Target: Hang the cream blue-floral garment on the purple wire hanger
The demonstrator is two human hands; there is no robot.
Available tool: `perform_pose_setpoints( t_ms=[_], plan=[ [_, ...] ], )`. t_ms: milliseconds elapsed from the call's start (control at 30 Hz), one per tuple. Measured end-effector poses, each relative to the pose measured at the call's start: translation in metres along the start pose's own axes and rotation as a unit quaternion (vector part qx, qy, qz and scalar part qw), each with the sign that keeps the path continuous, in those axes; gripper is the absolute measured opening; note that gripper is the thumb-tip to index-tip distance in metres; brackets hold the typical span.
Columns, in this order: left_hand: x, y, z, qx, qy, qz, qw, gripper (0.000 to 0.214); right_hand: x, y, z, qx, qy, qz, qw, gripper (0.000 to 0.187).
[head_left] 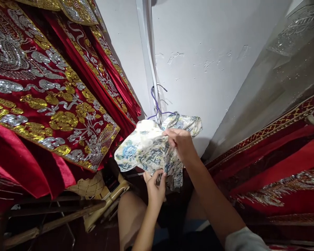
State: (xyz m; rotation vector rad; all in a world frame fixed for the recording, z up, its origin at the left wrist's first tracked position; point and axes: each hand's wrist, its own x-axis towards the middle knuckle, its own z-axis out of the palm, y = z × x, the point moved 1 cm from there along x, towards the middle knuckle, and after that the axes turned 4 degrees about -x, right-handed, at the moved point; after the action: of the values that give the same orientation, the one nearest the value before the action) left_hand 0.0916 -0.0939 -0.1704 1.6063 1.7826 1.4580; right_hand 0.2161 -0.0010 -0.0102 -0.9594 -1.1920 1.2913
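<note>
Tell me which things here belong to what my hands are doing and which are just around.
In the job:
floral garment, held by your left hand low down and right hand near the top
purple hanger, carrying it

Just around:
red embroidered cloth, left
red cloth, right
woven item, lower left

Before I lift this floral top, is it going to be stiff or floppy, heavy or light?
Probably floppy: the floral top looks creased and puckered above your left hand. Likely light, since it's thin-looking cloth on a slim purple hanger. Its front edge, pinched by your right hand, may fold easily in the grip.
</note>
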Motion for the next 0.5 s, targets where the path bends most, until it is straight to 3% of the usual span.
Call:
perform_pose_setpoints(
  t_ms=[167, 300, 400, 467, 500],
  plan=[
    [-0.010, -0.017, 0.004, 0.011, -0.016, -0.010, 1.000, 0.022, 0.004, -0.016, 0.007, 0.034, 0.036, -0.027, 0.998, 0.023],
    [-0.009, -0.021, 0.000, 0.000, -0.005, -0.016, 1.000, 0.021, -0.001, -0.013, 0.005, -0.013, -0.010, -0.028, 0.999, 0.024],
    [0.011, 0.004, -0.019, -0.002, 0.089, 0.026, 0.996, 0.019, -0.005, -0.009, 0.003, -0.044, -0.041, -0.041, 0.997, 0.022],
    [0.036, 0.034, -0.034, -0.026, 0.157, 0.105, 0.982, 0.023, -0.007, -0.008, 0.002, -0.053, -0.045, -0.049, 0.996, 0.020],
    [0.051, 0.051, -0.041, -0.052, 0.161, 0.156, 0.973, 0.024, -0.009, -0.008, 0.002, -0.055, -0.044, -0.054, 0.996, 0.019]
  ],
)
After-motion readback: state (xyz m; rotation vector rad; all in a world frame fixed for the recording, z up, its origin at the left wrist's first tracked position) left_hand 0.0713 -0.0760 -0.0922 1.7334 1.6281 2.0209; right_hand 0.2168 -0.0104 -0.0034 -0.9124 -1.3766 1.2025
